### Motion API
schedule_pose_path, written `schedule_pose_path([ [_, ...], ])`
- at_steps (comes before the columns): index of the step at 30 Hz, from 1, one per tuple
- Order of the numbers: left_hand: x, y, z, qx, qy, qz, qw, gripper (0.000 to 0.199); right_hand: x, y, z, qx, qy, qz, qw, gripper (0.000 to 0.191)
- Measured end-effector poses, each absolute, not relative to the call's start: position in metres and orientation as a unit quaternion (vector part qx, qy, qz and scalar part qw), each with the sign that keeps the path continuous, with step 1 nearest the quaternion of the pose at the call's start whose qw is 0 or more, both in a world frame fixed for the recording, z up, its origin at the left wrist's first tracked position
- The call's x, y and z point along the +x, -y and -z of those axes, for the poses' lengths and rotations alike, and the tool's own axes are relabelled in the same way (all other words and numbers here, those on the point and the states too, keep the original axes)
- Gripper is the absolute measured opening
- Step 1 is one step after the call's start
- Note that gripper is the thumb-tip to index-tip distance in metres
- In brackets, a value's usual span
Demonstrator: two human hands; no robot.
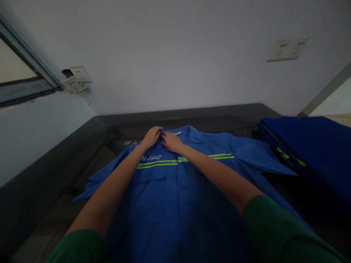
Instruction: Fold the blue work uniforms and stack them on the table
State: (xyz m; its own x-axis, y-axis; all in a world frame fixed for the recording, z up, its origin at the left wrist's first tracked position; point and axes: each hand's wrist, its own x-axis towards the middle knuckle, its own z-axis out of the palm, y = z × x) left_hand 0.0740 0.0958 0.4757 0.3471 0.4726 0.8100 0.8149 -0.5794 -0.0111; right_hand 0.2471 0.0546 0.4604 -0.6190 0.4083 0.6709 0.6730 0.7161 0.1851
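A blue work shirt (153,197) with yellow-green and grey stripes lies spread, front side up, with its collar at the far end. My left hand (153,136) is at the left side of the collar, its fingers closed on the collar's edge. Right beside it, my right hand (171,141) rests on the same part of the collar, fingers stretched out and pointing left. The fingertips of the two hands nearly meet. Both short sleeves of the shirt are laid out to the sides.
Folded dark blue clothing (315,146) is piled at the right. The dark surface has a raised rim (175,114) along the white wall. Sockets (289,48) are on the wall at the right, and more sockets (79,74) at the left near a window frame.
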Motion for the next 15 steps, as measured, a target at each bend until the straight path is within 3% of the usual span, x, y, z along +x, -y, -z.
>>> schedule_pose_path([
  [9, 0.08, -0.091, -0.452, -0.797, 0.499, 0.264, 0.213, 0.056, 0.256, -0.052, -0.439, -0.344, 0.892, 0.165, 0.243, 0.062],
  [13, 0.074, -0.089, -0.457, -0.791, 0.532, 0.227, 0.202, 0.056, 0.264, -0.053, -0.448, -0.313, 0.905, 0.123, 0.259, 0.059],
  [15, 0.076, -0.087, -0.464, -0.783, 0.542, 0.226, 0.204, 0.055, 0.281, -0.05, -0.46, -0.284, 0.898, 0.115, 0.315, 0.049],
])
